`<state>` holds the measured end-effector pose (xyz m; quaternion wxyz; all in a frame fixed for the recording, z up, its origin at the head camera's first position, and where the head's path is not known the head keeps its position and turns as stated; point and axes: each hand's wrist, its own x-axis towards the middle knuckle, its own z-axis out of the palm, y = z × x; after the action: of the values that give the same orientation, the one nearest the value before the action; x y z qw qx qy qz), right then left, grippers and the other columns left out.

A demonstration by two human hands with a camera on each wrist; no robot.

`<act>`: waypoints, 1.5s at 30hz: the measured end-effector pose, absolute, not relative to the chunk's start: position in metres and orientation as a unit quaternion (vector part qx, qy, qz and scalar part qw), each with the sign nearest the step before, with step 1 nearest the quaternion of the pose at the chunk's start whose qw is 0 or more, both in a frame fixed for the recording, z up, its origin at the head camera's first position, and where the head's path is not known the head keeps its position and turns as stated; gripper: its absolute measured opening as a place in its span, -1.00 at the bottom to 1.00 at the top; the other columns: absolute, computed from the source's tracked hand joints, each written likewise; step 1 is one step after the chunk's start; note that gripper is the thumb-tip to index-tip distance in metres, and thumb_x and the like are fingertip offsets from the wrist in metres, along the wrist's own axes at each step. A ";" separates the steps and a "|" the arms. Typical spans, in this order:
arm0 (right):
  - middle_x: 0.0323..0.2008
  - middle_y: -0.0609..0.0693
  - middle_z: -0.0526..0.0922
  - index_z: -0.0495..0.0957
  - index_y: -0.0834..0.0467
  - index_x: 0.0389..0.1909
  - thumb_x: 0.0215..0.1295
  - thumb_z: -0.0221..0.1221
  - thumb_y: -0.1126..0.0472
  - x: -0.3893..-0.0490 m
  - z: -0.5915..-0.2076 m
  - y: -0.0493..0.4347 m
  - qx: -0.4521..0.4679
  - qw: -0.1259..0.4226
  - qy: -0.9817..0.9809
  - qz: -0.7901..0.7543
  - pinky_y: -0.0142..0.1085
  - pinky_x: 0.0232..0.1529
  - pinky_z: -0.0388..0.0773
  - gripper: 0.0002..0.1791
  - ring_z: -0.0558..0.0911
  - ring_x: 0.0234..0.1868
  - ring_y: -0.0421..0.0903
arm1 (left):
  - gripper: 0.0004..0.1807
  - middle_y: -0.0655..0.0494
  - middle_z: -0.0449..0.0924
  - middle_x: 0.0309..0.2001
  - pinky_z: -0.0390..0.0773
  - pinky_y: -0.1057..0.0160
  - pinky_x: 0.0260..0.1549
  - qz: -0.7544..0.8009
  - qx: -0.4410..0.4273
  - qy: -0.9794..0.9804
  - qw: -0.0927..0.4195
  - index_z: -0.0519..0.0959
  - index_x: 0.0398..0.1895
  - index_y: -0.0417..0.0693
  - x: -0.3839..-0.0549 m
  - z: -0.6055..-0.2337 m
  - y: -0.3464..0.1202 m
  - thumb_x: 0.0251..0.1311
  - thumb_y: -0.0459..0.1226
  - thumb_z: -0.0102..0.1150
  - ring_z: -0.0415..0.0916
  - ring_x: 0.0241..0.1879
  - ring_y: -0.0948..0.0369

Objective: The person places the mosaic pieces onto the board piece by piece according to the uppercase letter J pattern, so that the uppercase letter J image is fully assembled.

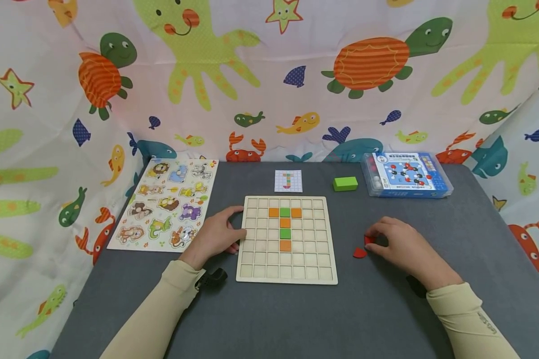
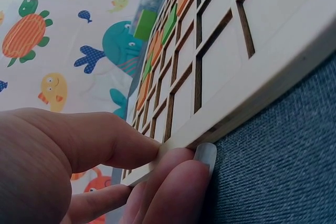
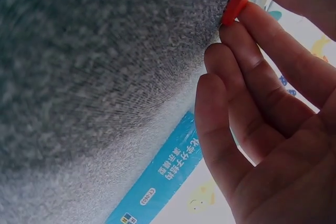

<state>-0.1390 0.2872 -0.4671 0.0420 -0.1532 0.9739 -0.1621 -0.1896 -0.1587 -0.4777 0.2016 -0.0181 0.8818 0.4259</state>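
A wooden grid board (image 1: 260, 271) lies mid-table, with several orange and green square tiles (image 1: 285, 223) forming a T shape in its cells. My left hand (image 1: 217, 232) holds the board's left edge. In the left wrist view, the thumb (image 2: 113, 140) touches the rim and the other fingers bend against its side. Right of the board, my right hand (image 1: 397, 247) pinches a small red piece (image 3: 236, 1) between thumb and fingers, close to the table. A second red piece (image 1: 360, 253), with a rounded edge, lies beside those fingertips.
Behind the board lies a small pattern card (image 1: 278, 180). A green block (image 1: 345, 184) and a boxed molecule model set (image 1: 408, 174) are at the back right. On the left, an animal picture board (image 1: 130, 219) lies near the left forearm. Printed cloth hangs behind.
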 end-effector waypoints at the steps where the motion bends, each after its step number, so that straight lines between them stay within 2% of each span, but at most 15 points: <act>1: -0.15 0.00 0.73 0.79 0.12 -0.11 0.30 0.51 0.11 -0.139 -0.467 0.287 -0.153 0.043 0.974 -0.162 0.11 0.02 0.72 -0.77 0.69 -0.11 -0.02 | -0.19 -0.05 0.69 -0.40 0.77 0.17 -0.47 0.426 -0.018 0.882 0.202 0.38 0.61 0.25 -0.189 -0.477 -0.159 0.28 -0.18 0.43 0.76 -0.53 0.10; 12: -0.14 0.00 0.72 0.79 0.11 -0.11 0.34 0.49 0.06 -0.143 -0.460 0.265 -0.155 0.037 0.976 -0.152 0.09 0.00 0.71 -0.76 0.66 -0.11 0.00 | -0.19 -0.04 0.70 -0.41 0.77 0.16 -0.46 0.424 -0.017 0.883 0.202 0.38 0.62 0.24 -0.189 -0.477 -0.159 0.29 -0.18 0.42 0.76 -0.52 0.11; 22: -0.18 -0.08 0.70 0.78 0.03 -0.19 0.31 0.51 0.09 -0.149 -0.453 0.199 -0.206 0.037 0.962 -0.177 -0.03 -0.03 0.69 -0.84 0.64 -0.12 -0.06 | -0.20 -0.03 0.72 -0.45 0.77 0.14 -0.47 0.432 -0.006 0.879 0.200 0.38 0.61 0.22 -0.190 -0.479 -0.161 0.29 -0.18 0.41 0.77 -0.54 0.10; 29: -0.21 -0.13 0.71 0.79 -0.01 -0.24 0.30 0.52 0.07 -0.146 -0.452 0.151 -0.257 0.025 0.950 -0.175 -0.19 -0.10 0.70 -0.86 0.61 -0.12 -0.16 | -0.20 -0.02 0.73 -0.46 0.76 0.14 -0.46 0.430 -0.005 0.881 0.198 0.38 0.61 0.23 -0.190 -0.479 -0.161 0.29 -0.17 0.39 0.76 -0.55 0.10; 35: -0.29 -0.16 0.67 0.79 -0.02 -0.30 0.27 0.54 0.06 -0.140 -0.455 0.127 -0.293 0.014 0.938 -0.186 -0.33 -0.22 0.63 -0.86 0.55 -0.21 -0.23 | -0.20 -0.02 0.73 -0.48 0.76 0.14 -0.47 0.429 -0.003 0.881 0.198 0.37 0.62 0.23 -0.191 -0.478 -0.158 0.29 -0.18 0.38 0.76 -0.56 0.10; 41: -0.30 -0.16 0.65 0.78 -0.01 -0.28 0.26 0.54 0.06 -0.136 -0.459 0.117 -0.306 0.024 0.934 -0.184 -0.29 -0.16 0.65 -0.85 0.55 -0.21 -0.22 | -0.20 -0.01 0.73 -0.48 0.76 0.15 -0.46 0.424 -0.002 0.883 0.200 0.37 0.62 0.25 -0.191 -0.479 -0.157 0.30 -0.18 0.37 0.76 -0.56 0.10; 45: -0.32 -0.17 0.64 0.78 0.00 -0.27 0.26 0.52 0.07 -0.136 -0.462 0.112 -0.312 0.025 0.934 -0.174 -0.28 -0.19 0.64 -0.86 0.54 -0.21 -0.21 | -0.20 -0.02 0.72 -0.47 0.76 0.16 -0.48 0.427 -0.009 0.883 0.197 0.37 0.62 0.24 -0.191 -0.478 -0.158 0.30 -0.20 0.37 0.75 -0.57 0.11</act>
<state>-0.1362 0.1124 -0.4624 0.0246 -0.3115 0.9339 -0.1738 -0.1908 -0.1584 -0.4780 0.1967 -0.0092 0.8825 0.4270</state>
